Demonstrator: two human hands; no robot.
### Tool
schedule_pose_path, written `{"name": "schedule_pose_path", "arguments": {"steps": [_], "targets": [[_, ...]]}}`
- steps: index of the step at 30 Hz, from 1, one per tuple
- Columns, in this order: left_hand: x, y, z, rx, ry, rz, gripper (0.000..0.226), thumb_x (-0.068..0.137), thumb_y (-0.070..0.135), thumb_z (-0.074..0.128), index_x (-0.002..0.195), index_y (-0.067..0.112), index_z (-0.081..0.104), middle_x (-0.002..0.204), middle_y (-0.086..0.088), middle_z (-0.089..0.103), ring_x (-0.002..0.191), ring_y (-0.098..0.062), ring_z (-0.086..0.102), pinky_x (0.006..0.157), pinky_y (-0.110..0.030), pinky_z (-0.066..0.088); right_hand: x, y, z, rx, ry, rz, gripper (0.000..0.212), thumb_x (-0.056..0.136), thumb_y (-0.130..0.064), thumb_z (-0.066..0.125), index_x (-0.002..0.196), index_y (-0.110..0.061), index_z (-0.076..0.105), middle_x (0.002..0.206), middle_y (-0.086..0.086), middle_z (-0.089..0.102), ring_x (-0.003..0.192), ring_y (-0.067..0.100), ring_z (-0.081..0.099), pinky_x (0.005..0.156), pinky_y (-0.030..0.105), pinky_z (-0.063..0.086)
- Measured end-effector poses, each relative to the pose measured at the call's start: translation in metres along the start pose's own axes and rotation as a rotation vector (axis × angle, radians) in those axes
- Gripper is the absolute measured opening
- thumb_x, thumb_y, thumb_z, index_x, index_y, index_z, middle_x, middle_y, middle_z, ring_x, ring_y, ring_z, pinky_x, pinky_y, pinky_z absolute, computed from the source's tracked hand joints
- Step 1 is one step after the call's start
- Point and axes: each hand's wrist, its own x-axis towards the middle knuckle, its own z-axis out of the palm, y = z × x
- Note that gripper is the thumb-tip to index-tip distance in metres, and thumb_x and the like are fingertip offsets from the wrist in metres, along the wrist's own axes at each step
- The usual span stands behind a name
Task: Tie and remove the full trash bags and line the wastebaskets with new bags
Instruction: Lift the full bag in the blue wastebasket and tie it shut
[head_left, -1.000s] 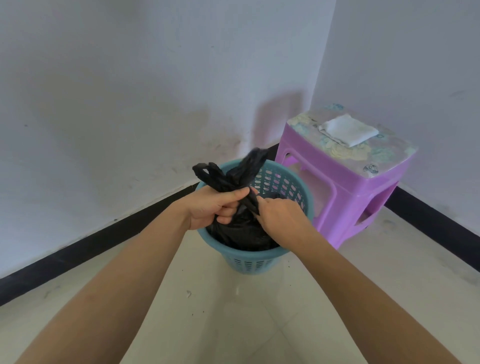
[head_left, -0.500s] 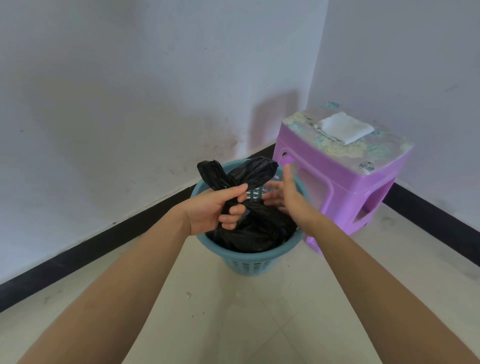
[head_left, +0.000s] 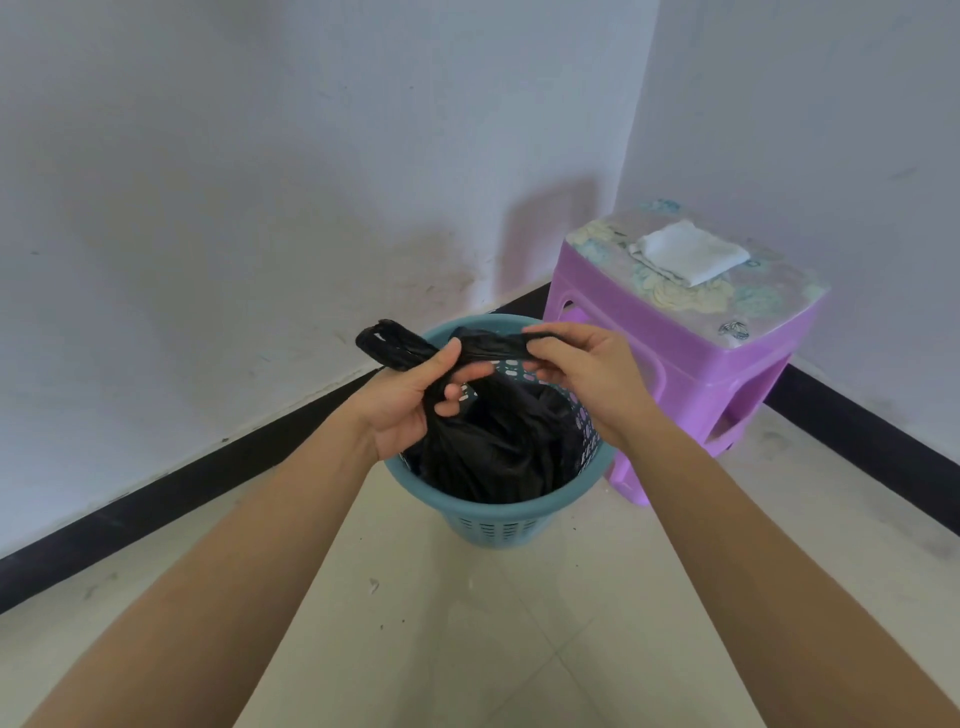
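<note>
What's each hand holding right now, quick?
Left hand: grips one handle of the black trash bag.
Right hand: pinches the bag's other handle.

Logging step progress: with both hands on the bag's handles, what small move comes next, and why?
Probably cross them over and pull a knot snug: the left hand grips one handle, the right hand pinches the other, no knot shows, and the black bag sits in the basket.
</note>
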Motion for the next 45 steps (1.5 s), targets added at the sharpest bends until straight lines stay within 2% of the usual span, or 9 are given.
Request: {"name": "schedule_pose_path", "arguments": {"steps": [6,11,14,17,20,24,33,39,45], "targets": [[0.007,0.004,-0.004,-0.129,0.112,0.099,0.016,0.098,0.010,0.053,0.108,0.004,0.064,0.102,-0.013,0.070,0.056,-0.006,0.052,0.046,-0.016,0.039,-0.008,0.015,0.003,-0.415,-0.346,0.095,0.016,0.085,-0.008,0.075,0.094,-0.020,0.079,0.077,-0.002,0.076,0.072,0.005,0.069,0.076,0.020,0.056],[0.002,0.012,-0.002,-0.186,0.038,0.109,0.019,0.099,0.002,0.042,0.101,0.005,0.061,0.078,-0.005,0.056,0.048,-0.007,0.041,0.048,-0.020,0.037,-0.002,0.017,0.006,-0.285,-0.159,0.037,0.016,0.093,-0.023,0.063,0.088,-0.027,0.078,0.084,-0.016,0.072,0.075,-0.004,0.060,0.073,0.014,0.041],[-0.003,0.018,-0.004,-0.138,-0.020,0.099,0.021,0.099,0.001,0.040,0.099,0.005,0.061,0.075,-0.005,0.054,0.048,-0.008,0.039,0.049,-0.020,0.036,0.005,0.028,0.001,-0.407,-0.039,-0.076,0.023,0.091,-0.020,0.067,0.112,-0.029,0.067,0.107,-0.011,0.064,0.095,0.001,0.057,0.085,0.020,0.041],[-0.007,0.017,-0.002,-0.087,-0.118,0.068,0.018,0.095,0.002,0.045,0.100,0.005,0.062,0.075,-0.005,0.054,0.049,-0.009,0.039,0.051,-0.021,0.037,0.003,0.031,0.000,-0.524,-0.265,-0.089,0.062,0.084,-0.017,0.075,0.139,-0.026,0.050,0.133,-0.009,0.054,0.122,0.003,0.050,0.100,0.019,0.040],[-0.007,0.017,0.000,0.001,-0.142,0.046,0.017,0.092,0.004,0.047,0.100,0.004,0.062,0.075,-0.006,0.055,0.049,-0.009,0.040,0.050,-0.021,0.036,0.000,0.036,0.006,-0.569,-0.347,-0.146,0.037,0.088,-0.020,0.072,0.124,-0.024,0.064,0.113,-0.014,0.066,0.106,0.002,0.061,0.094,0.023,0.047],[-0.003,0.015,-0.005,0.329,0.002,0.011,0.018,0.098,0.001,0.047,0.105,0.000,0.064,0.078,-0.009,0.061,0.055,-0.013,0.050,0.052,-0.022,0.043,0.005,0.036,0.004,-0.773,-0.044,-0.193,0.012,0.090,-0.027,0.058,0.096,-0.035,0.063,0.086,-0.006,0.071,0.075,0.011,0.063,0.078,0.033,0.050],[0.017,0.005,0.005,0.058,0.360,0.195,0.017,0.100,-0.001,0.045,0.097,0.000,0.062,0.089,-0.013,0.067,0.089,-0.027,0.069,0.089,-0.038,0.057,-0.002,0.042,0.011,-0.628,-0.228,0.054,0.020,0.093,-0.023,0.047,0.074,-0.015,0.045,0.072,0.001,0.049,0.071,0.018,0.046,0.068,0.035,0.035],[0.014,0.009,0.010,-0.272,0.281,0.084,0.021,0.098,0.006,0.035,0.085,0.008,0.051,0.063,-0.003,0.045,0.067,-0.022,0.053,0.071,-0.034,0.049,-0.007,0.058,0.008,-0.664,-0.320,0.176,0.026,0.093,-0.029,0.048,0.086,-0.007,0.057,0.083,0.002,0.062,0.085,0.020,0.058,0.077,0.033,0.042],[0.008,0.009,0.012,-0.209,0.201,0.096,0.020,0.091,0.006,0.032,0.076,0.012,0.045,0.061,-0.001,0.034,0.055,-0.017,0.042,0.061,-0.030,0.040,-0.002,0.052,0.003,-0.297,-0.273,0.356,0.051,0.070,-0.050,0.058,0.119,-0.036,0.064,0.116,-0.008,0.068,0.111,0.011,0.060,0.102,0.036,0.041]]}}
